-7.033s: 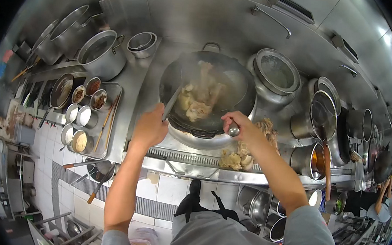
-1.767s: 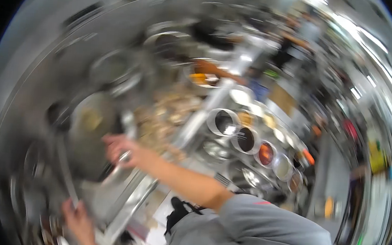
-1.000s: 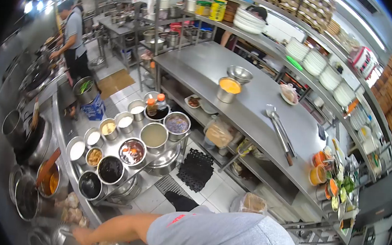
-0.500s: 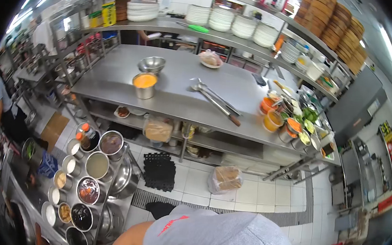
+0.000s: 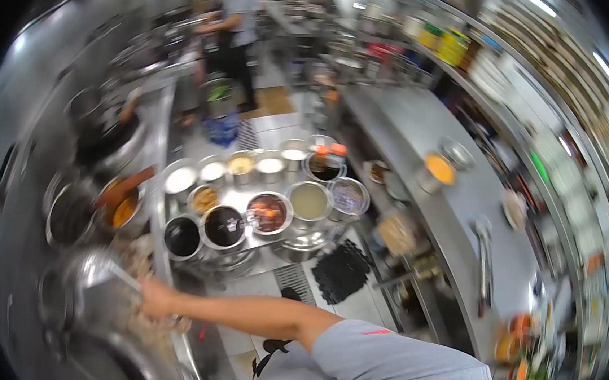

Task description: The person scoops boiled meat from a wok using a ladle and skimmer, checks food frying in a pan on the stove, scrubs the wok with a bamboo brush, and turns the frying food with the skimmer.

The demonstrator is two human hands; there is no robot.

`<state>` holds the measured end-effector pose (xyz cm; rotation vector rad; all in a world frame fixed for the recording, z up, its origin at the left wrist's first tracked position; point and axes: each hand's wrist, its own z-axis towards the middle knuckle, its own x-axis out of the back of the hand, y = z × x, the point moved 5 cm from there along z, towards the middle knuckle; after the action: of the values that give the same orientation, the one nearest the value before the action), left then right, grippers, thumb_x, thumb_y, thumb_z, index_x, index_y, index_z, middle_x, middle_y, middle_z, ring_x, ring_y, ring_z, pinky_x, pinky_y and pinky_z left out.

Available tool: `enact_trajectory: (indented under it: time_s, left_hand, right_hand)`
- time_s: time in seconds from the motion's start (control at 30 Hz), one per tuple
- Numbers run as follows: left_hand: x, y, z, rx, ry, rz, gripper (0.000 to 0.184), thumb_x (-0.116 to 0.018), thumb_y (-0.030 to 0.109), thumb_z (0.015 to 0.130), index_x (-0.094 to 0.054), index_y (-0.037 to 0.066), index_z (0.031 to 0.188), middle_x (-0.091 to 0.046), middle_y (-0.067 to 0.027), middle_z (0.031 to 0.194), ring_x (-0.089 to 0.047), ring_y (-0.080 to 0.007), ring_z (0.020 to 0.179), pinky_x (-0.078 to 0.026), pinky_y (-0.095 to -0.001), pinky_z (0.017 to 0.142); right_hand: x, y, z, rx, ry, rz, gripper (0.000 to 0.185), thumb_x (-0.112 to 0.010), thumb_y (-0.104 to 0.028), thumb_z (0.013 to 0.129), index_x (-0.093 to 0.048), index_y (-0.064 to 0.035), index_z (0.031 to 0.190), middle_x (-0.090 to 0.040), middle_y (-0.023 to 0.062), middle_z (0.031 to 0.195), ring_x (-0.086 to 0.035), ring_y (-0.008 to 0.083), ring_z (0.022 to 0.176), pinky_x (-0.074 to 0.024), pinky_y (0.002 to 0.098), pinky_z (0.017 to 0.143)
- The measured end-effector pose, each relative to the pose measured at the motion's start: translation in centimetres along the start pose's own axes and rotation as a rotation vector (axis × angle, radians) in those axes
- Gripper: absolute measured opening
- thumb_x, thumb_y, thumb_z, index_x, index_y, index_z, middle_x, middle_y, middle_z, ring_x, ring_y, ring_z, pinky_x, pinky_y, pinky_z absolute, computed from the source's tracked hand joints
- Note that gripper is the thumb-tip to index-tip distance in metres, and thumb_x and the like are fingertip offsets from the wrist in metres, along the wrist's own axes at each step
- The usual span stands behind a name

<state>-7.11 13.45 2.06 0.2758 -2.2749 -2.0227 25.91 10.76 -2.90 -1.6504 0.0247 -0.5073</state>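
My right arm reaches out to the left over the cooking range. My right hand (image 5: 157,300) is blurred, its fingers closed around what looks like the pale handle of a shiny metal utensil (image 5: 94,273). The utensil's exact kind is lost in the blur. Below the hand lies a large metal wok or pan (image 5: 137,363), smeared by motion. Just beyond the hand stands a pot with orange contents (image 5: 126,210) and a brown wooden handle (image 5: 131,186) across it. A dark, empty-looking pot (image 5: 71,213) sits left of that. My left hand does not show.
Several metal pots of sauces and seasonings, one dark (image 5: 224,226), stand on a steel stand (image 5: 260,242). To the right runs a long steel counter (image 5: 405,112) with an orange-filled container (image 5: 438,171). A co-worker (image 5: 235,25) stands at the back. A black mat (image 5: 341,271) lies on the floor.
My view has swung left from the counter to the cooking range. My right forearm and hand, out of sight before, now show over the range, closed around the utensil's handle.
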Motion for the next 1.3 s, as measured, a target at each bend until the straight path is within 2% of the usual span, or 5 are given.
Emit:
enact_trajectory:
  time_s: [0.3, 0.37, 0.97, 1.1, 1.3]
  left_hand:
    - [-0.5, -0.3, -1.8, 0.150, 0.079, -0.185, 0.041, -0.064, 0.012, 0.088, -0.038, 0.009, 0.120, -0.050, -0.0033, 0.068, -0.038, -0.0078, 0.045, -0.027, -0.0228, 0.037]
    - [-0.6, 0.1, -2.4, 0.141, 0.090, -0.193, 0.041, -0.063, 0.012, 0.088, -0.038, 0.007, 0.120, -0.051, -0.0044, 0.065, -0.043, -0.0095, 0.043, -0.032, -0.0242, 0.034]
    - [-2.8, -1.6, -2.6, 0.139, 0.029, -0.139, 0.033, -0.060, 0.007, 0.087, -0.035, 0.006, 0.109, -0.050, -0.0046, 0.067, -0.042, -0.0093, 0.041, -0.031, -0.0262, 0.033]
    - [-1.0, -0.7, -3.1, 0.150, 0.050, -0.192, 0.032, -0.061, 0.009, 0.088, -0.037, 0.007, 0.109, -0.051, -0.0040, 0.066, -0.043, -0.0090, 0.042, -0.031, -0.0259, 0.033]
    - [6.0, 1.2, -6.5, 0.044, 0.109, -0.156, 0.031, -0.063, 0.010, 0.088, -0.040, 0.006, 0.109, -0.051, -0.0041, 0.065, -0.041, -0.0080, 0.037, -0.029, -0.0239, 0.030]
  right_hand:
    - [-0.3, -2.9, 2.3, 0.172, 0.182, -0.211, 0.049, -0.060, -0.024, 0.081, -0.046, 0.0002, 0.121, -0.063, 0.0239, 0.088, -0.064, 0.0387, 0.081, -0.0516, 0.0481, 0.068]
    - [-1.3, -2.4, 3.9, 0.206, 0.148, -0.250, 0.041, -0.060, -0.019, 0.081, -0.047, 0.0045, 0.112, -0.062, 0.0232, 0.073, -0.063, 0.0364, 0.060, -0.0507, 0.0455, 0.056]
    - [-7.0, 0.1, 6.7, 0.146, -0.101, -0.314, 0.026, -0.060, -0.014, 0.078, -0.049, 0.0017, 0.095, -0.061, 0.0225, 0.073, -0.063, 0.0401, 0.068, -0.0493, 0.0445, 0.064]
    - [-6.6, -1.1, 5.9, -0.080, -0.258, 0.213, 0.021, -0.057, -0.005, 0.077, -0.047, -0.0039, 0.095, -0.050, 0.0053, 0.056, -0.046, 0.0160, 0.034, -0.0396, 0.0318, 0.034]
    - [-4.6, -1.0, 2.0, -0.513, -0.540, 1.006, 0.003, -0.049, -0.008, 0.092, -0.049, -0.0084, 0.090, -0.038, -0.0046, 0.055, -0.036, 0.0056, 0.036, -0.0335, 0.0247, 0.033]
